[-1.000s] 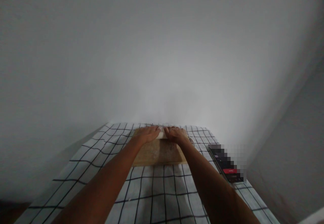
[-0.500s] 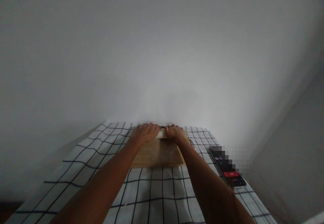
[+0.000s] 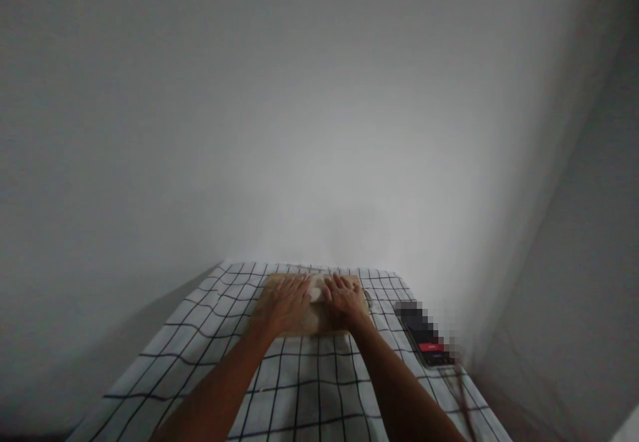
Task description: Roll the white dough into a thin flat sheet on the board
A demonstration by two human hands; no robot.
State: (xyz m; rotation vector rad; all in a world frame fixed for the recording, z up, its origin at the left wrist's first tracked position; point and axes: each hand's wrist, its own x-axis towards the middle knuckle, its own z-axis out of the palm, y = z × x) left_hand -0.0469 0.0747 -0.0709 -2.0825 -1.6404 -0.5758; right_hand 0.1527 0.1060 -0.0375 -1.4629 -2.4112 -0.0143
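Note:
A pale lump of dough (image 3: 316, 290) lies on a wooden board (image 3: 319, 324), showing only in the gap between my hands. My left hand (image 3: 290, 299) rests flat over its left side, fingers stretched forward and a little apart. Over the right side lies my right hand (image 3: 344, 299), palm down, its fingers also extended and spread. Both hands cover most of the dough, so its full outline is hidden.
A white tablecloth (image 3: 309, 389) with a black grid covers the table. To the right of the board lies a phone (image 3: 424, 335) with a red button on its screen, partly pixelated. A pale wall (image 3: 319, 129) rises behind the table's far edge.
My fingers were curled over the dough and are now stretched out flat. Both hands have drawn back toward me over the board. The camera view has shifted slightly.

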